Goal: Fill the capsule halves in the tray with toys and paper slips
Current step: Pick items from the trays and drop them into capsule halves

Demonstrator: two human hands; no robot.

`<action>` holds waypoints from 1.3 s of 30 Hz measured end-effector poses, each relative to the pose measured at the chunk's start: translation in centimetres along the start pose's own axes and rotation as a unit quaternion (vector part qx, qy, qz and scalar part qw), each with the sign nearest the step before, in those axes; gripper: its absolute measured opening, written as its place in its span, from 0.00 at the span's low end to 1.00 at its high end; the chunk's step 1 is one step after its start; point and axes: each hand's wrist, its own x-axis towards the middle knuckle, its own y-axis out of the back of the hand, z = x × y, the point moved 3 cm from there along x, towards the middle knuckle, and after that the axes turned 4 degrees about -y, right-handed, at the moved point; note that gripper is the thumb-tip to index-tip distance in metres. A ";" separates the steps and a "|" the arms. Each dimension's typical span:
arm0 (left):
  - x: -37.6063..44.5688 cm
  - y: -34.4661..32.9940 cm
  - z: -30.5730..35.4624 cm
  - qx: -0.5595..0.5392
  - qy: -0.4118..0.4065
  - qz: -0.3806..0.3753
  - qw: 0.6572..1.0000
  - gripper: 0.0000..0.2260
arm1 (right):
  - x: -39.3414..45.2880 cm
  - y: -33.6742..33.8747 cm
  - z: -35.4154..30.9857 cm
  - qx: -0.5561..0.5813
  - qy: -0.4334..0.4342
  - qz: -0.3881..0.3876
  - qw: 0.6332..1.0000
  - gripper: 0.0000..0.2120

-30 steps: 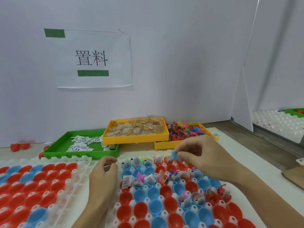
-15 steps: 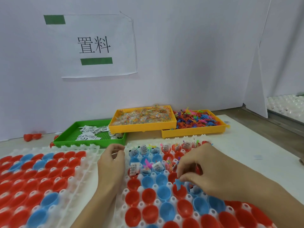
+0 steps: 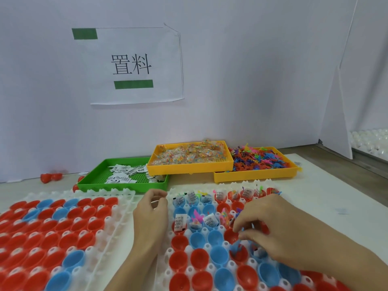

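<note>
The white capsule tray [image 3: 210, 186] in front of me holds red and blue capsule halves. The far rows carry paper slips [image 3: 180, 222] and small coloured toys [image 3: 197, 217]; the nearer halves [image 3: 198, 238] show nothing inside. My right hand [image 3: 275, 234] hovers over the tray's middle rows, fingers curled and pinching small blue toys. A blue toy [image 3: 237, 247] lies in a red half just under its fingertips. My left hand [image 3: 151, 213] rests at the tray's left edge, fingers curled, with a thin white edge of paper slips showing in its grip.
A second white tray [image 3: 84, 194] of red and blue halves lies at the left. Behind stand a green tray [image 3: 126, 186] of slips, a yellow tray [image 3: 189, 168] of bagged toys and a yellow tray [image 3: 252, 177] of loose toys. Red capsule pieces [image 3: 51, 177] lie by the wall.
My right hand has come back from the tray's far row to its middle rows, and a blue toy now lies in a red half. The left hand has stayed at the tray's edge.
</note>
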 end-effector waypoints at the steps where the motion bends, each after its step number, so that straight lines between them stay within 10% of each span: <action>1: 0.0 0.0 0.0 0.000 0.000 0.000 1.000 0.10 | 0.0 0.2 0.1 0.004 -0.002 0.009 1.000 0.04; 9: -0.2 0.1 0.3 -0.018 0.018 -0.002 1.000 0.09 | 3.1 2.5 1.3 0.076 -0.059 0.091 0.991 0.08; 24: -0.2 0.3 0.8 -0.026 0.026 0.000 0.999 0.09 | 22.2 -2.1 1.3 -0.037 -0.223 -0.017 0.974 0.15; 39: -0.2 0.4 0.8 -0.024 0.027 0.001 0.999 0.08 | 21.7 -0.9 1.9 0.114 -0.209 0.150 0.960 0.12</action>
